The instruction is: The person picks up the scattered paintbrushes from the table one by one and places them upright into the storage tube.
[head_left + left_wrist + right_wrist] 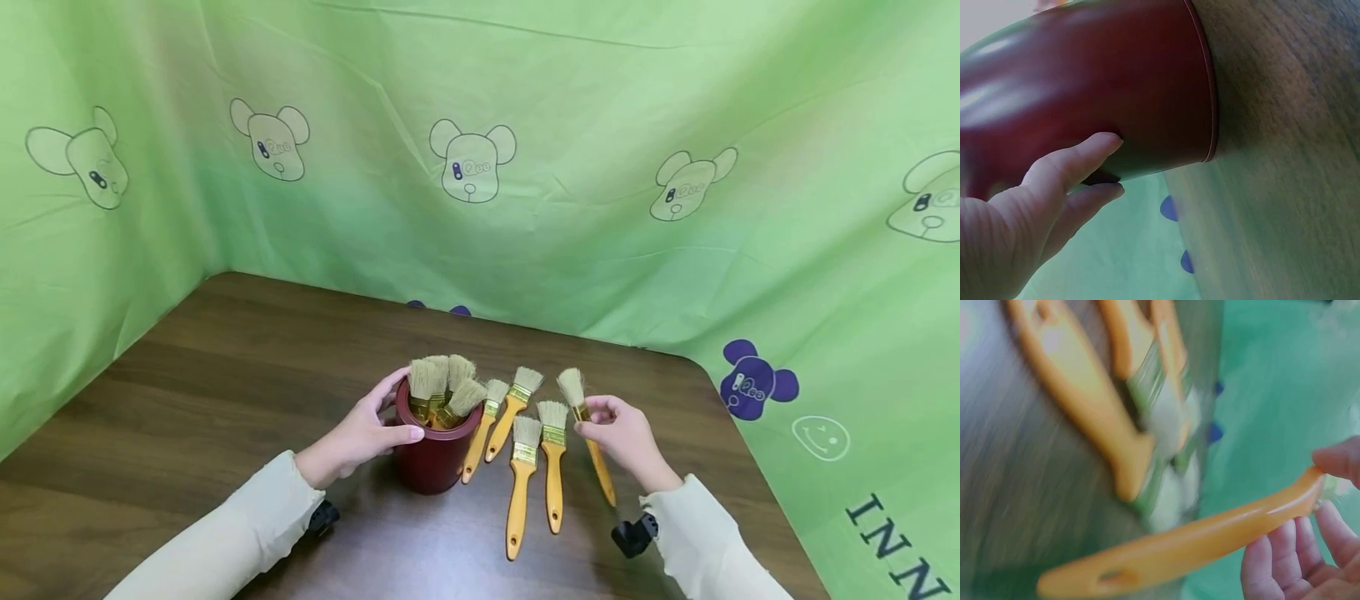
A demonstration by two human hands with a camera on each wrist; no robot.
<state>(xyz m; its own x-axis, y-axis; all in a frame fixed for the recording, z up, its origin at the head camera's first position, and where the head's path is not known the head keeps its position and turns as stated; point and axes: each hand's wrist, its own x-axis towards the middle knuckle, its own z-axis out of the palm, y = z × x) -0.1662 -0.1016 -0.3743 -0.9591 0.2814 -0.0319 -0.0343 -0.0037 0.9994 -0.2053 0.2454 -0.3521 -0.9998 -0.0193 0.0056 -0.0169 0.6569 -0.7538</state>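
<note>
A dark red round container [433, 463] stands on the table with several bristle paintbrushes [424, 382] in it, bristles up. My left hand [358, 437] grips its left side, the thumb at the near rim and the fingers round the far side. In the left wrist view, fingers [1085, 159] lie along the container's smooth wall. Farther right, my right hand [624, 435] pinches a paintbrush [600, 472] near its brass ferrule, with the bristles up and the orange handle slanting down. The right wrist view shows this handle [1179, 550] with a hole at its end.
Several more orange-handled paintbrushes [519, 492] lie between the container and my right hand, bristles toward the back. The brown wooden table [247, 358] meets a green printed curtain [360, 208] at its back and sides.
</note>
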